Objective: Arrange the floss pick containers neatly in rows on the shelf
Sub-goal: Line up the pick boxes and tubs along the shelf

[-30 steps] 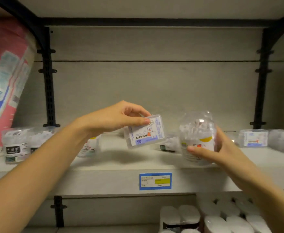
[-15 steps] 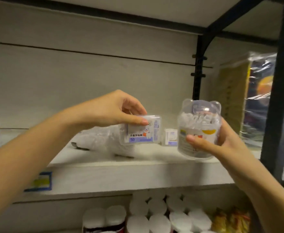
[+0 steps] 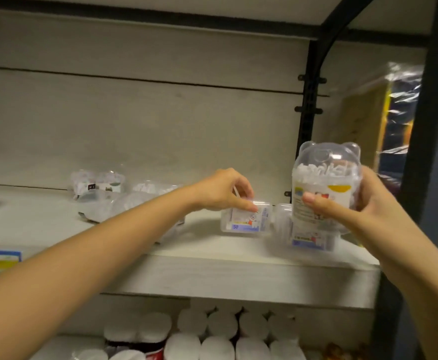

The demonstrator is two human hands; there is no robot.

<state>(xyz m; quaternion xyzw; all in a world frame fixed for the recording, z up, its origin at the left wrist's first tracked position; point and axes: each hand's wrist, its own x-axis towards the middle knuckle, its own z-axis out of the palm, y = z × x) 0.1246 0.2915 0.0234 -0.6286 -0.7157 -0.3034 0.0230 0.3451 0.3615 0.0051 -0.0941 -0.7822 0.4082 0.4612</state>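
Right of centre on the shelf (image 3: 238, 271), left hand (image 3: 223, 190) has lowered the flat floss box (image 3: 243, 226) from mid-air. It now sits at board level, just beside a second flat box (image 3: 308, 239). Grip pinches its top edge. Meanwhile right hand (image 3: 363, 211) grip wraps the bear-eared jar (image 3: 324, 183), held above that second box. Row looks started; loose packs (image 3: 103, 188) centre-left unsorted.

- The left arm (image 3: 95, 255) reaches far forward, almost straight.
- The left grip (image 3: 223, 190) is palm down, and its thumb and fingertips pinch a box (image 3: 246, 223) from the top.
- The right arm (image 3: 420, 281) bends upward.
- The right grip (image 3: 363, 209) wraps round a jar (image 3: 324, 183), with the thumb across its front.
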